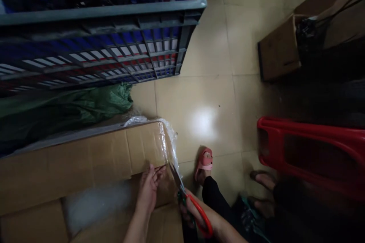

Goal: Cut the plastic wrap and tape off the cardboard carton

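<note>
My right hand [190,208] is closed around a pair of scissors [202,214] with orange handles. The scissor blades point up and left, against the corner of a cardboard box [94,156]. Clear plastic wrap [170,136] hangs loosely along that box's right end, close to the blade tips. My left hand [149,186] is at the edge of the box's long flap near the same corner, its fingers closed on the cardboard edge. Between the flaps, a whitish, translucent patch [97,201] shows inside the box; what it is I cannot tell.
A grey plastic crate [159,9] stands at the upper left, above a green woven sack [105,102]. At right are a red plastic stool [313,131] and an open carton [281,51] with dark contents. Feet in pink slippers [205,159] and another person's feet [264,179] stand on the tiled floor.
</note>
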Motion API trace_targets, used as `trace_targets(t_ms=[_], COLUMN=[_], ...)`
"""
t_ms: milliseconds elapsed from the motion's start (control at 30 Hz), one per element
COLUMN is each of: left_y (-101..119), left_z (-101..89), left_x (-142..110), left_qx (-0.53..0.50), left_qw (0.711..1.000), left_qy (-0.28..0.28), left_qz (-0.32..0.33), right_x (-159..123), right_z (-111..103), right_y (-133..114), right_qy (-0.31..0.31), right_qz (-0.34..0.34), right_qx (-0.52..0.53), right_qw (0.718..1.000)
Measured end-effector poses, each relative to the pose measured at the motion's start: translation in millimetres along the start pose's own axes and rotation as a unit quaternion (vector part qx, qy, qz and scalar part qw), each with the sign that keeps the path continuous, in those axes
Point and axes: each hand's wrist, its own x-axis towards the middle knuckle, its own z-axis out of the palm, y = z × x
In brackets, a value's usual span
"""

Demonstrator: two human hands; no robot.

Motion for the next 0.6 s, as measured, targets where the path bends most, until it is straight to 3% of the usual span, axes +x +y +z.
trace_targets(t_ms=[100, 167, 267, 400, 500, 600], left_y=[0, -3, -7, -7, -5, -3], left_z=[8.6, 12.9, 15.8, 17.0, 19.2, 23.2], left_x=[0, -2, -5, -4, -3, -1], left_qx=[0.02, 0.02, 0.02, 0.02, 0.03, 0.045], left_qw=[0.996, 0.993, 0.991, 0.991, 0.992, 0.991], left_qy=[0.062, 0.077, 0.09, 0.087, 0.103, 0.116], left_qz=[0.057, 0.092, 0.102, 0.1, 0.072, 0.052], right_x=[1, 3, 10, 22, 24, 11], right_z=[-14, -21, -29, -43, -55, -63], right_y=[7, 13, 20, 22, 11, -18], right_qy=[-0.022, -0.046, -0.1, -0.165, -0.201, -0.247], right_qz=[0.058, 0.055, 0.028, 0.04, 0.079, 0.123], right_qx=[-0.038, -0.021, 0.028, 0.096, 0.092, 0.056], right_qw=[0.997, 0.997, 0.994, 0.981, 0.972, 0.959])
